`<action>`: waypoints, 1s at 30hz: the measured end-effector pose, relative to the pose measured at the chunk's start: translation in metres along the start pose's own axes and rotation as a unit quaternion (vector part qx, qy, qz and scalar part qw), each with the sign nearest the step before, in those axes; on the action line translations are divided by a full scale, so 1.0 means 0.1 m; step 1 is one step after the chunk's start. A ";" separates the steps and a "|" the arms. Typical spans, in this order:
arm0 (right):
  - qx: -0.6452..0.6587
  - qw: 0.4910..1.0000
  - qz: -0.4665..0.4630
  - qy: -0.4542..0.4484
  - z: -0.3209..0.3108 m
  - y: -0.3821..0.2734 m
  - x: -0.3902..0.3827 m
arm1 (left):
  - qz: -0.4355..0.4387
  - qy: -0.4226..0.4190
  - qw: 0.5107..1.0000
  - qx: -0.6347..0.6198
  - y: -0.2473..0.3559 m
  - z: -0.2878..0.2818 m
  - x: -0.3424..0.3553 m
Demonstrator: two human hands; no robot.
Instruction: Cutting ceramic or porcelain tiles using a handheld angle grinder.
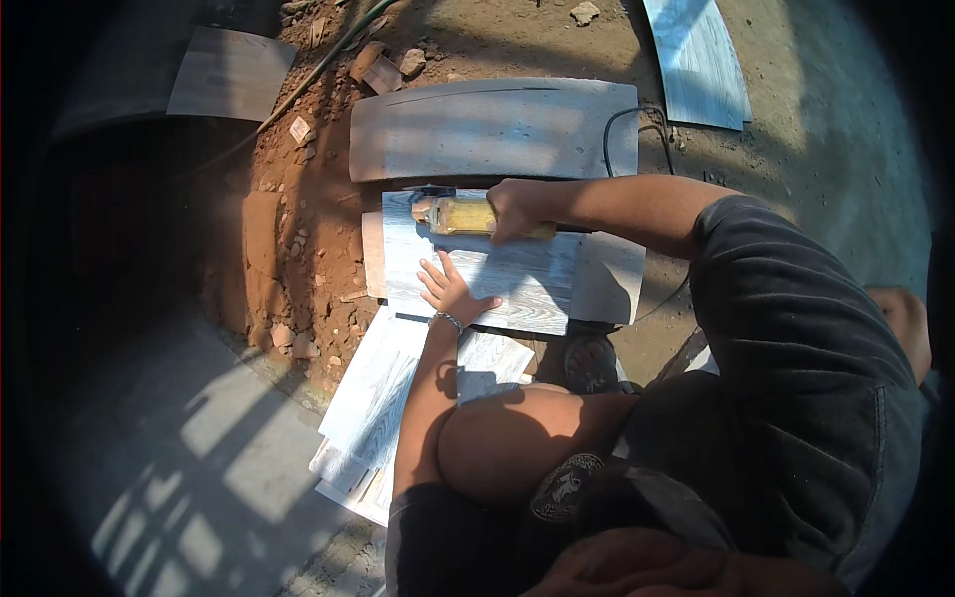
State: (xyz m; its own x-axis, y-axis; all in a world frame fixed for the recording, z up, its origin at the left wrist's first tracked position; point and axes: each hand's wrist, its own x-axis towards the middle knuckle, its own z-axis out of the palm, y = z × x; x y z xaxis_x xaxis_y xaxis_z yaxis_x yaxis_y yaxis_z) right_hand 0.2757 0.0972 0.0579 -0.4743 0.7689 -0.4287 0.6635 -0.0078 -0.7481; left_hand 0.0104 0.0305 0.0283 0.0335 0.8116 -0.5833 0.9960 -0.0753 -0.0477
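A pale wood-grain tile [527,284] lies flat on the ground in front of me. My left hand [448,291], with a bracelet on the wrist, presses palm-down on it with fingers spread. My right hand [515,209] is closed around the body of a yellow hand-held power cutter [460,215]. The cutter rests at the tile's far edge with its head pointing left. Its black cord [609,139] loops away behind it. My bent knee [497,438] is below the tile.
A grey slab [487,129] lies just beyond the tile. More wood-grain tiles [368,408] are stacked at the lower left, another [696,60] lies top right, and a grey one [231,88] top left. Red dirt and rubble [298,229] cover the left. My sandalled foot [591,363] is beside the tile.
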 end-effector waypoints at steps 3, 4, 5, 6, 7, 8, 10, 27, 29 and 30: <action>-0.005 1.000 0.015 0.000 -0.01 0.00 -0.06 | 0.002 -0.005 1.000 0.008 0.00 -0.01 0.00; -0.010 1.000 0.009 -0.003 -0.01 0.01 -0.08 | 0.003 0.000 1.000 0.009 0.00 -0.01 0.00; -0.019 1.000 0.008 -0.012 -0.01 0.02 -0.09 | 0.004 0.001 1.000 0.008 0.00 -0.01 0.00; -0.015 1.000 0.003 -0.007 -0.01 0.03 -0.11 | 0.000 -0.007 1.000 0.007 0.01 -0.02 -0.01; -0.023 1.000 0.000 -0.004 -0.01 0.04 -0.13 | 0.005 0.001 1.000 0.007 0.01 -0.03 -0.01; -0.038 0.999 0.000 -0.003 -0.01 0.06 -0.15 | -0.005 -0.003 1.000 0.004 0.03 -0.03 -0.01; -0.035 0.999 0.004 0.003 0.00 0.08 -0.19 | -0.012 -0.007 1.000 0.003 0.04 -0.05 -0.01; -0.018 0.993 0.105 -0.042 -0.05 0.18 -0.66 | -0.004 -0.020 1.000 0.009 0.04 -0.06 -0.02; -0.036 0.994 0.102 -0.028 -0.05 0.21 -0.71 | -0.007 -0.010 1.000 0.006 0.04 -0.06 -0.02; -0.031 0.994 0.101 -0.026 -0.05 0.23 -0.74 | -0.014 -0.011 1.000 0.002 0.05 -0.06 -0.02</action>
State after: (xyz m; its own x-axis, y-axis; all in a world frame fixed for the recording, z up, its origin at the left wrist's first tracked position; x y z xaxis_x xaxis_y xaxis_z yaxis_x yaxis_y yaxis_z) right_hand 0.3286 0.0427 0.0752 -0.3556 0.7217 -0.5938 0.7822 -0.1179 -0.6118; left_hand 0.0159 0.0318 0.0346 0.0043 0.8004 -0.5995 0.9962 -0.0556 -0.0672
